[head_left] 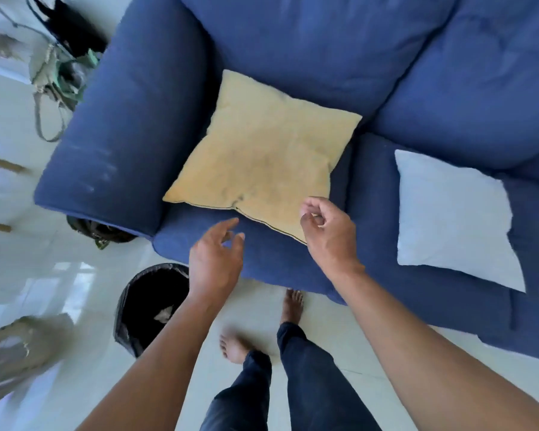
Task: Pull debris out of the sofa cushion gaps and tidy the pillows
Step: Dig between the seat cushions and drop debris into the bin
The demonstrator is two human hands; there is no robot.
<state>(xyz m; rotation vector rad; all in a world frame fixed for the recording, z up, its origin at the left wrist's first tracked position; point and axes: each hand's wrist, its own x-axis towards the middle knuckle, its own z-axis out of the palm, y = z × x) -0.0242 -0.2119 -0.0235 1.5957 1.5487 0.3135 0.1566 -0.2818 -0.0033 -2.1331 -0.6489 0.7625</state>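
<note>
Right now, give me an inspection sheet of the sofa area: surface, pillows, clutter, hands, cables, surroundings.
Surface: blue sofa, seat cushions in place.
Job's things: yellow pillow flat on left seat; white pillow flat on the seat to its right.
Clutter: bags beside the armrest.
Hands: left hand open, above the seat edge; right hand loosely curled at the yellow pillow's corner.
Cables: nothing seen.
Surroundings: black bin on the white floor.

The sofa (293, 42) fills the upper and right part of the frame. One pillow (262, 157) lies on the left seat, just beside the armrest (112, 126). A second pillow (455, 219) lies on the seat to its right, well apart. On the floor (339, 343), at lower left before the sofa, stands a bin (143, 306). Bags (59, 66) lie at upper left, behind the armrest.
</note>
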